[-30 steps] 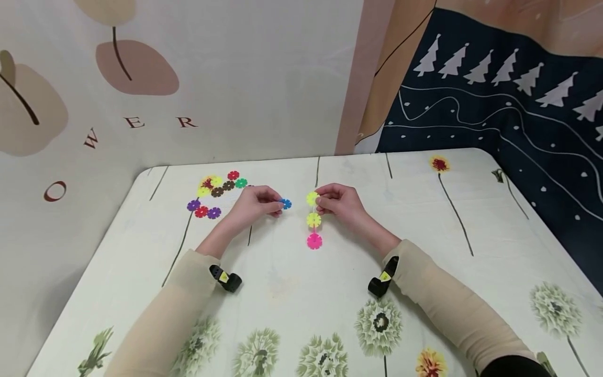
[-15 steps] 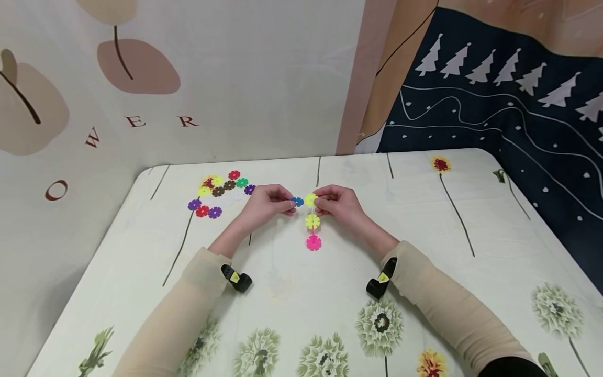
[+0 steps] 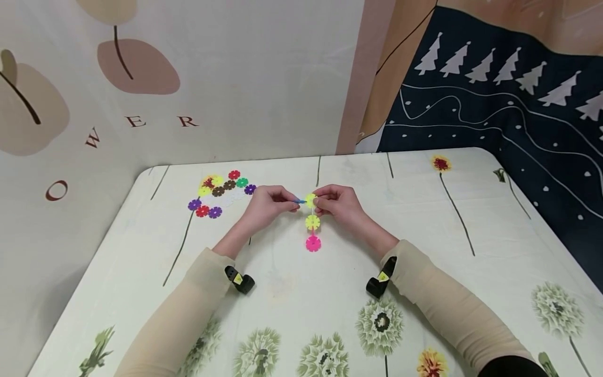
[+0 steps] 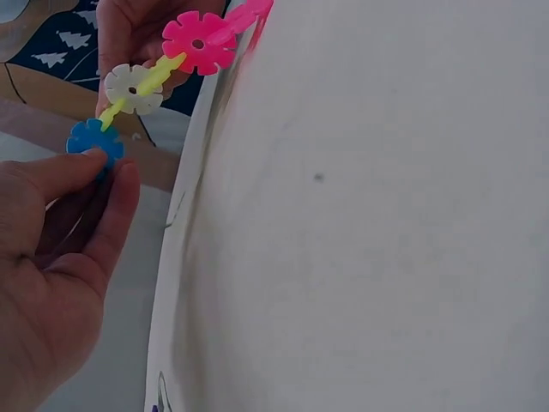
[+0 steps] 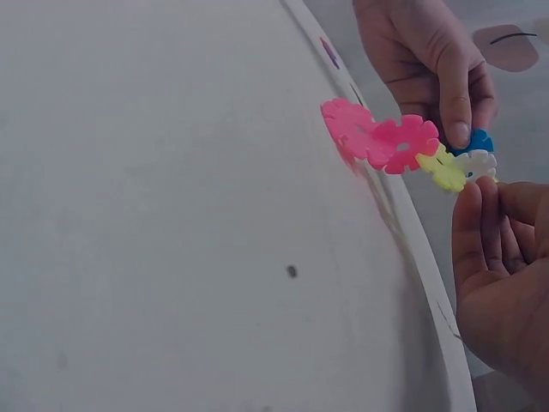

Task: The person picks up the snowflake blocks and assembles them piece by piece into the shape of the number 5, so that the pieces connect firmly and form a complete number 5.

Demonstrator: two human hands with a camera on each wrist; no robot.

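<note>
Our left hand (image 3: pixel 270 204) pinches one blue disc (image 4: pixel 93 137) at the end of the chain (image 3: pixel 312 222) that our right hand (image 3: pixel 338 201) pinches.
The five-disc chain lies just right of the blue disc, its long axis running toward us; farther left we count three purple discs (image 3: pixel 214 212), two red discs (image 3: pixel 202 211), two brown discs (image 3: pixel 218 191), one green disc (image 3: pixel 242 182), two yellow discs (image 3: pixel 203 191).

blue disc (image 4: pixel 84 136), pink-yellow-white chain (image 3: pixel 313 223), flower-print tabletop (image 3: pixel 301 293)
</note>
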